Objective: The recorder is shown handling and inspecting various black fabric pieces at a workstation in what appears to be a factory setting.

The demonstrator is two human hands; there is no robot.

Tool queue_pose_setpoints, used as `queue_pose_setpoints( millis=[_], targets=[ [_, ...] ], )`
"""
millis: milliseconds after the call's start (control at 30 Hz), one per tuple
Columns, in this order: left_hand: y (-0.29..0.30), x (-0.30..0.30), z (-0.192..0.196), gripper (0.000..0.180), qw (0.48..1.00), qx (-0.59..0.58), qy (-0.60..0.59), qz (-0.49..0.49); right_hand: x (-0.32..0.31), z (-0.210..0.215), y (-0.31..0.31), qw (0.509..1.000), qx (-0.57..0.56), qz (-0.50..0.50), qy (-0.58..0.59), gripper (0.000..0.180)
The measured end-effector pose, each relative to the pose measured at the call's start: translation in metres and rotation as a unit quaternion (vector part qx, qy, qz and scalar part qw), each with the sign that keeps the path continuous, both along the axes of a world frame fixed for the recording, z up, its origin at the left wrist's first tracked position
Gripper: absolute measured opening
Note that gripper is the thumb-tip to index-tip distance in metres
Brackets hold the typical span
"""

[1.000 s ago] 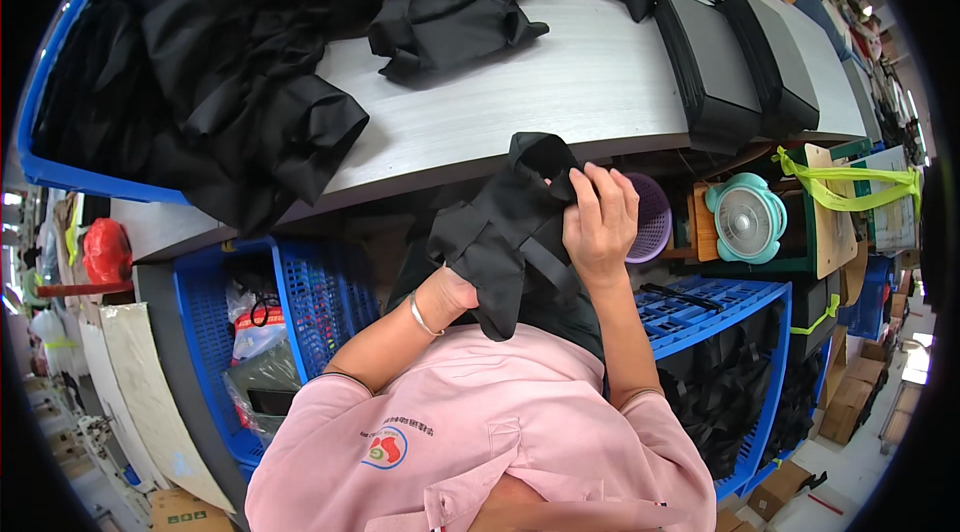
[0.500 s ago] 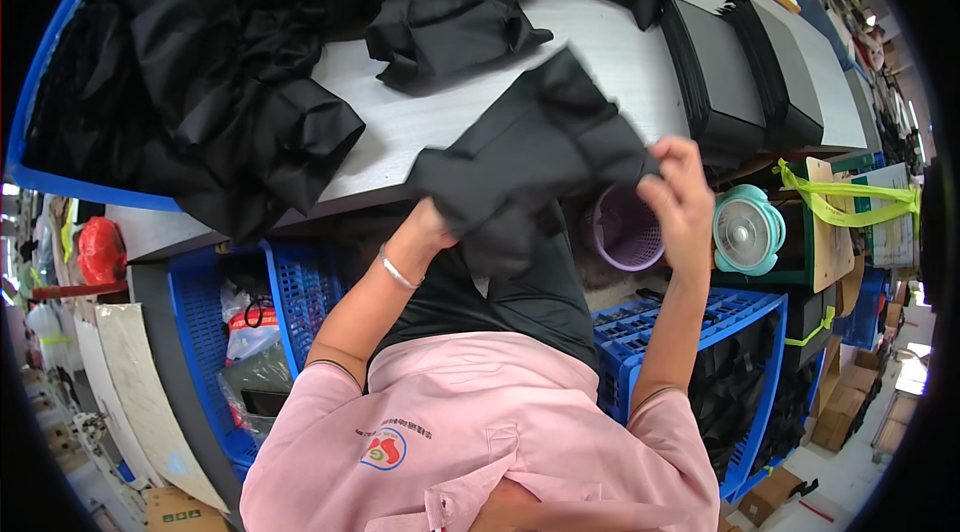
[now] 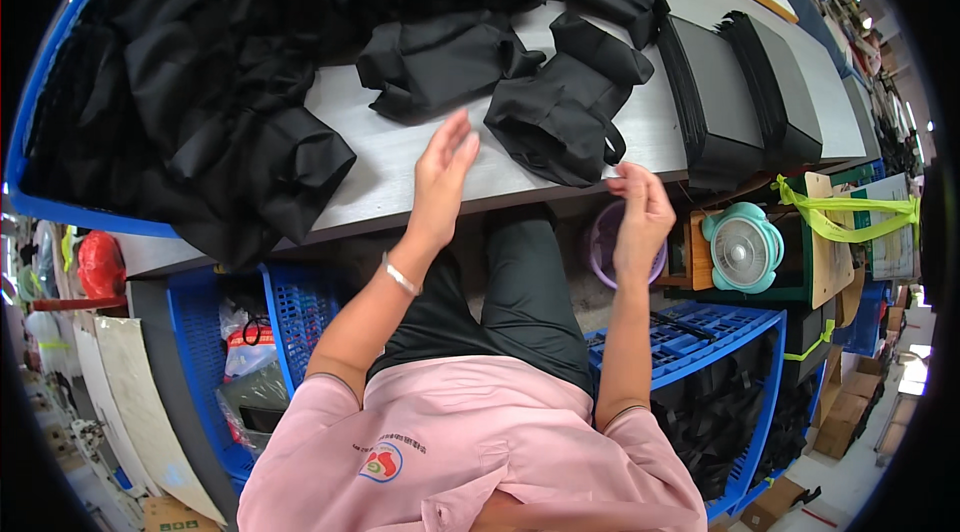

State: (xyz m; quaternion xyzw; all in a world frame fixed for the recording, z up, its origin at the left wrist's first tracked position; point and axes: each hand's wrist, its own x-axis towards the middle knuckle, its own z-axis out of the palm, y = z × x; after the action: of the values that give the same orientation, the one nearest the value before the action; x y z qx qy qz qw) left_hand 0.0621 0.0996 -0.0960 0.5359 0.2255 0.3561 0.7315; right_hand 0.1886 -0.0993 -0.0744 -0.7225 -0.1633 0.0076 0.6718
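Black bag (image 3: 558, 117) lies released; left hand (image 3: 440, 177), right hand (image 3: 640, 212) raised, empty.

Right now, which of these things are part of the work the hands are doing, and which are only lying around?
In the work:
- left hand, open
- right hand, open
- crumpled black fabric bag on the grey tabletop, nearest both hands
- heap of black fabric bags
- neat stack of flat black bags

Lying about:
- small teal fan
- purple plastic bucket
- blue plastic crates

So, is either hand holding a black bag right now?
No, the left hand and right hand are both empty beside the black bag on the table.
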Motion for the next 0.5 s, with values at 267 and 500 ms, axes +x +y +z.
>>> queue_pose_setpoints(
  millis=[267,500],
  targets=[
    [0.013,0.044,0.011,0.048,0.963,-0.156,0.055,-0.211,0.01,0.003,0.022,0.871,0.289,0.195,0.346,0.044],
    [-0.001,0.053,0.023,0.044,0.878,-0.237,-0.051,-0.412,0.014,-0.02,0.024,0.956,0.165,0.127,0.208,0.027]
  ],
)
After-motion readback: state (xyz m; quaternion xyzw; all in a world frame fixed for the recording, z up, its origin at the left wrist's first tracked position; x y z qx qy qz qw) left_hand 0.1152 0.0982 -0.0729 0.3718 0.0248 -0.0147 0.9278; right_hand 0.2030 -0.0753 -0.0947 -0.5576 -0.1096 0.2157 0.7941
